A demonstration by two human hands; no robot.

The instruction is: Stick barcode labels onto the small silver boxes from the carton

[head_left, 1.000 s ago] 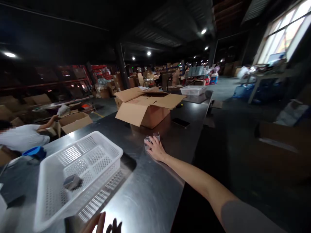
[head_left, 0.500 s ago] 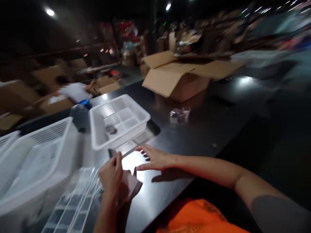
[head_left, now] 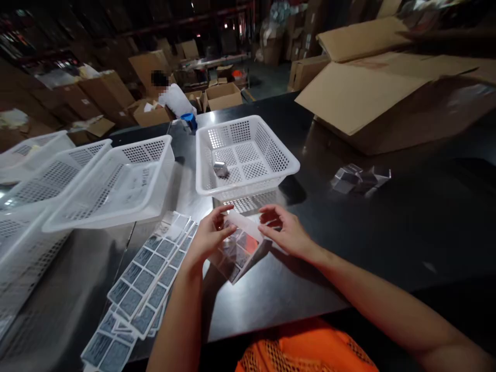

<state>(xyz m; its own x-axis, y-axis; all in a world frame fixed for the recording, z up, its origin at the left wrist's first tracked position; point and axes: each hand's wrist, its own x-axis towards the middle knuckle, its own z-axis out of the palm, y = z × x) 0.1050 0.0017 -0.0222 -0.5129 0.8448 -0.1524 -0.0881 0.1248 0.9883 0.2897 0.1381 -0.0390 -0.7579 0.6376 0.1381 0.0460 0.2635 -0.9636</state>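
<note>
The dark metal counter (head_left: 387, 243) spreads under and beyond both hands. Far past the right hand sits an open cardboard box (head_left: 391, 98) with its flaps spread. Left of the left hand, a row of white perforated baskets (head_left: 112, 181) overlaps along the counter, and straight ahead of the hands stands another white basket (head_left: 248, 155) with a small shiny packet (head_left: 220, 168) lying on its floor. Beneath and to the left of the left hand, label sheets (head_left: 149, 279) printed in grids of dark rectangles fan out toward the counter's near edge. Beyond the right hand, well apart, lies a small heap of clear wrappers (head_left: 360, 178). The left hand (head_left: 207, 240) and right hand (head_left: 287, 232) together pinch a clear packet (head_left: 240, 245) between fingers and thumbs, holding it just above the counter, close in front of the basket. Far off behind the baskets, a person in a white shirt (head_left: 176, 101) bends among cartons.
</note>
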